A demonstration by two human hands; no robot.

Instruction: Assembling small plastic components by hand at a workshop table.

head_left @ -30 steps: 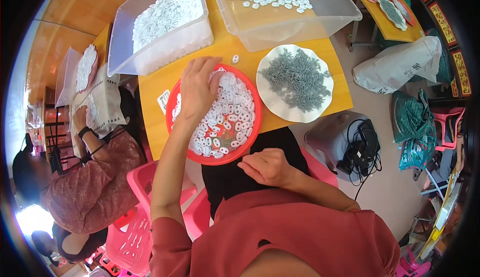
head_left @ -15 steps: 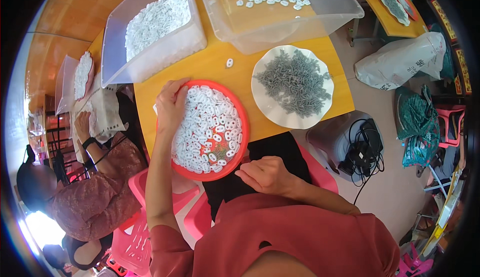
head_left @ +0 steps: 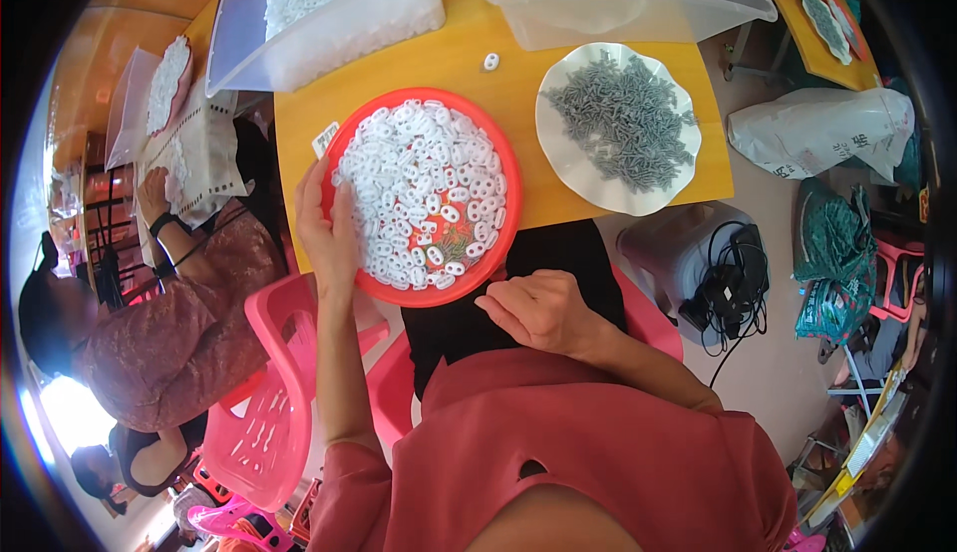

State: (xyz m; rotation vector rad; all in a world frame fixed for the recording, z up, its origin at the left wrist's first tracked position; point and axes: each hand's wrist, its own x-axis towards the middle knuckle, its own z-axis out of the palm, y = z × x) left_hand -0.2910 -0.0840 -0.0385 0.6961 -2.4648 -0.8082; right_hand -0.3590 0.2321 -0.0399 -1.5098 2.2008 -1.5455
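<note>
A round red tray [head_left: 510,168] rests partly on the table and juts over its front edge. It is filled with small white oval plastic pieces [head_left: 419,153], each with two holes. Near its lower right lie a few greenish-grey pins [head_left: 456,243] and a patch of bare red bottom. My left hand [head_left: 331,238] grips the tray's left rim, thumb inside and fingers outside. Just off the tray's lower right edge, my right hand [head_left: 543,311] is closed, fingers curled under; what it holds, if anything, is hidden. One loose white piece [head_left: 490,62] lies beyond the tray.
A scalloped white plate [head_left: 556,165] of grey pins [head_left: 628,119] stands to the right. Behind are two clear plastic bins [head_left: 369,39] holding white pieces. A co-worker [head_left: 179,323] sits at left beside a pink chair [head_left: 259,403]. Black cables [head_left: 733,288] lie at right.
My left hand has slid from the tray's far left rim toward me along its left side. The whole view has shifted, with the table now higher. My right hand remains closed.
</note>
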